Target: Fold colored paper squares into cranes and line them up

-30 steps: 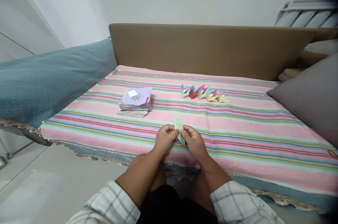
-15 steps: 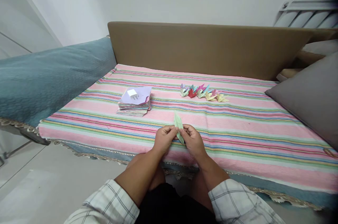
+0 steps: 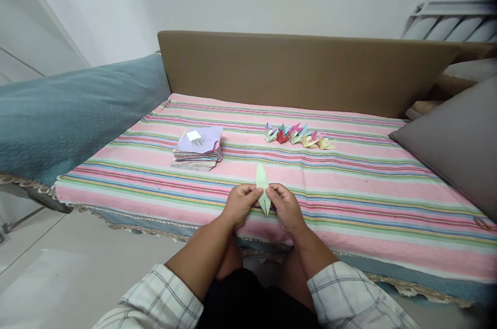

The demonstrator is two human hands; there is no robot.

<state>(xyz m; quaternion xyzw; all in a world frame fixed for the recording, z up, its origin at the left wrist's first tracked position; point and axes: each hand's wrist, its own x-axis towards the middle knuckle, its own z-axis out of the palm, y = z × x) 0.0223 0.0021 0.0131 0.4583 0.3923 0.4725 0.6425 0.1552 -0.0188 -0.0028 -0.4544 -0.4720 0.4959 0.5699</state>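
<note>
A pale green folded paper (image 3: 262,179), a long narrow diamond with a slit at its lower end, is held between my two hands. My left hand (image 3: 244,202) pinches its left edge with thumb and fingers. On the opposite edge, my right hand (image 3: 284,205) grips it the same way. Beyond the hands, several folded paper cranes (image 3: 295,135) in red, pink, yellow, green and blue sit in two rows. To the left lies a stack of paper sheets (image 3: 198,158), a purple one on top, with a white plug adapter (image 3: 194,137) resting on it.
A striped pink cloth (image 3: 349,179) covers the seat under everything. A brown backrest (image 3: 303,70) rises behind, a blue covered armrest (image 3: 85,106) stands at left, and a grey cushion (image 3: 458,137) leans at right. A small brownish object (image 3: 482,223) lies near the right edge.
The green paper has turned from a slanted position to nearly straight, its broad face now showing. Both hands have kept hold of it and stayed in about the same place.
</note>
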